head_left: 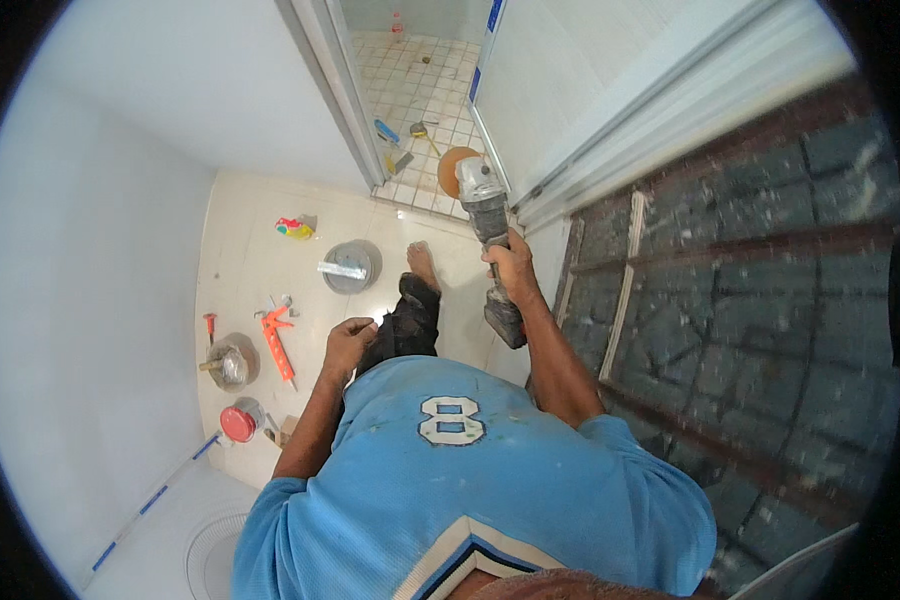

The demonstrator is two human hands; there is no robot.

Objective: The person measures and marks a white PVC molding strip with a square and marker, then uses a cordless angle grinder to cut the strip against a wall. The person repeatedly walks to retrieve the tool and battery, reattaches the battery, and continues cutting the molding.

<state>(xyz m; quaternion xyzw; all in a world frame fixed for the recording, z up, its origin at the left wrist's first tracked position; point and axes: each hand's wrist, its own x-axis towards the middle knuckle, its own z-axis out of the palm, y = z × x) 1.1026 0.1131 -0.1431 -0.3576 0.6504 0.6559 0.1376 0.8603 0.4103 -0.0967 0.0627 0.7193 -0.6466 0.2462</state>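
My right hand (513, 264) is wrapped round the grip of a cordless angle grinder (485, 205). The grinder points away from me, its brown disc (454, 172) close to the sill of the doorway and its battery end towards my body. My left hand (351, 343) hangs beside my dark trousers with its fingers curled together; what they hold, if anything, is hidden. Beyond that hand stands a grey bucket (358, 262) with a silvery strip (342, 270) across its top.
On the pale floor (245, 215) at left lie an orange caulking gun (277, 345), a red-lidded tub (237, 424), a bowl (232, 367) and a colourful packet (294, 229). Several small tools, among them a tape measure (419, 130), rest on the tiles past the doorway. A barred window (730, 260) stands right.
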